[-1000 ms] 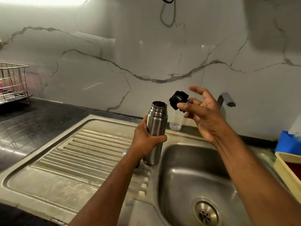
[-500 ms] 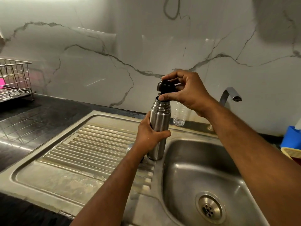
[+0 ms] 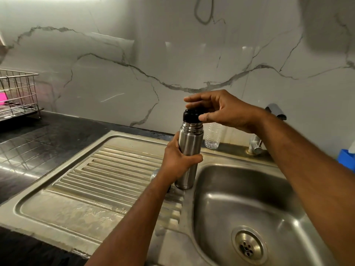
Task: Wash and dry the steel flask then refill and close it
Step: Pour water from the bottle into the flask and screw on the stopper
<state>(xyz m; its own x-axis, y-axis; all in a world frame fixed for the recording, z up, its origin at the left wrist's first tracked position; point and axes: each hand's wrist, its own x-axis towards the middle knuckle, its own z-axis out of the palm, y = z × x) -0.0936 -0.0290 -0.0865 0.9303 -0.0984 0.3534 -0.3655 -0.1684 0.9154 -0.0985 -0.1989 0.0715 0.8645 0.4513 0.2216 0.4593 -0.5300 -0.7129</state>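
Grey-veined white marble wall [image 3: 134, 54], black counter [image 3: 48, 139], wire rack [image 3: 17, 93] at left

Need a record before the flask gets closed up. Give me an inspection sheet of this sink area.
Surface: steel sink with ribbed drainboard; dark counter on the left.
Job's things: steel flask upright at the basin's edge, black cap on its mouth.
Clutter: clear plastic bottle behind the flask; wire rack; blue box.
Hands: left hand grips the flask body; right hand pinches the cap.
Cables: one dark cable loop on the wall.
Surroundings: marble-look wall; tap at the back.
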